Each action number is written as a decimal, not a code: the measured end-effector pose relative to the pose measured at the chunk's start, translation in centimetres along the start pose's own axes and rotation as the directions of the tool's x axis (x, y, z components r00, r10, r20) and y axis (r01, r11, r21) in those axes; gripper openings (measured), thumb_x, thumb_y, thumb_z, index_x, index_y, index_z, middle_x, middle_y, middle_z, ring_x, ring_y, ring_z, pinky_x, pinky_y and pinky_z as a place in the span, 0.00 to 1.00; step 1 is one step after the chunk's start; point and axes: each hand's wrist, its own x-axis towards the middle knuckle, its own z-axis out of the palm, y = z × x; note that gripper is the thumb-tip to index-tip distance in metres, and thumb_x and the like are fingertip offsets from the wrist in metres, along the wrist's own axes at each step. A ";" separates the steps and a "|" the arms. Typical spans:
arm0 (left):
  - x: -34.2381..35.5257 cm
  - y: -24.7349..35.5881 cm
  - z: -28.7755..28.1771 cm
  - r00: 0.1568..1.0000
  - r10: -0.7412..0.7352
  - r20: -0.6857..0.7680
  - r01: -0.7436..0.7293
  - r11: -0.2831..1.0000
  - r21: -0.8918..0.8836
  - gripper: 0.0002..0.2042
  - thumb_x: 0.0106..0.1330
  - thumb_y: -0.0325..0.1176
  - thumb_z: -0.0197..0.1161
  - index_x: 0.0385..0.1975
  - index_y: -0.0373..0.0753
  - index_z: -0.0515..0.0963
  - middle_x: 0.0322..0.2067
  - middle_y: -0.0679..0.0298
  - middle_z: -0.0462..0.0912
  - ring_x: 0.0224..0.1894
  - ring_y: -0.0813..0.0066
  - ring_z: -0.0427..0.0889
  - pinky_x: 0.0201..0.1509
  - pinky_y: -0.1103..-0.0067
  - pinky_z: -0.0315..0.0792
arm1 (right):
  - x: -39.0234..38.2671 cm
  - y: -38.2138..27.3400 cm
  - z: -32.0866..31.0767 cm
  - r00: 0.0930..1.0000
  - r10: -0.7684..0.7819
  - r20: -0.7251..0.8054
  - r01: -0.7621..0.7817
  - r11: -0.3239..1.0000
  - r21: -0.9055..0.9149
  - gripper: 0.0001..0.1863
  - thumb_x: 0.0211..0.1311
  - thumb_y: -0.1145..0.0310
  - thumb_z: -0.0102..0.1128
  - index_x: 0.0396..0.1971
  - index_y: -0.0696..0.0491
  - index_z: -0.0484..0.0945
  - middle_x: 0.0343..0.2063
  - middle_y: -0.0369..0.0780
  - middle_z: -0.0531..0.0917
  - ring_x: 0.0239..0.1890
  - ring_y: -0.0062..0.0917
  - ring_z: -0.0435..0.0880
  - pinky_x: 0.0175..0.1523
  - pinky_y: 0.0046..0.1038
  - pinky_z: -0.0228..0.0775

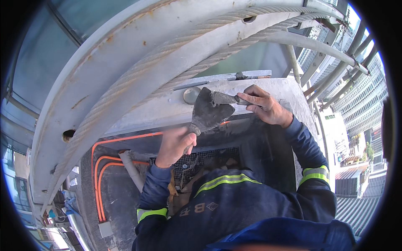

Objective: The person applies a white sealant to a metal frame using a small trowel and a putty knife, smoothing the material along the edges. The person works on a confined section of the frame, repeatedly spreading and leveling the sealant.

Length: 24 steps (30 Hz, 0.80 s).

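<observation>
Left hand [172, 146] at eight o'clock clasps the broad scraper [209, 113]; right hand [268, 107] at two pinches the narrow scraper [225, 99]; best angle the blades shallowly.

Pale block lettering [191, 210] and a small diamond-shaped emblem [212, 206] on the dark blue work jacket [247, 205].

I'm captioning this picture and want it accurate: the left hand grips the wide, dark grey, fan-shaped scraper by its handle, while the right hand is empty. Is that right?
Not quite: the right hand is not empty. The head view shows it holding a narrow, grey, flat-bladed tool. The left hand does grip the wide, dark grey, fan-shaped scraper by its handle.
</observation>
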 end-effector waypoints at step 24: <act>2.4 -6.2 9.2 0.746 0.388 -0.541 -0.245 0.916 0.318 0.21 0.72 0.28 0.63 0.58 0.24 0.67 0.45 0.47 0.79 0.46 0.58 0.82 0.51 0.69 0.75 | -0.8 -11.0 10.5 0.741 0.655 0.148 -0.381 0.228 0.896 0.22 0.81 0.52 0.49 0.42 0.60 0.73 0.26 0.34 0.74 0.18 0.13 0.68 0.20 0.19 0.57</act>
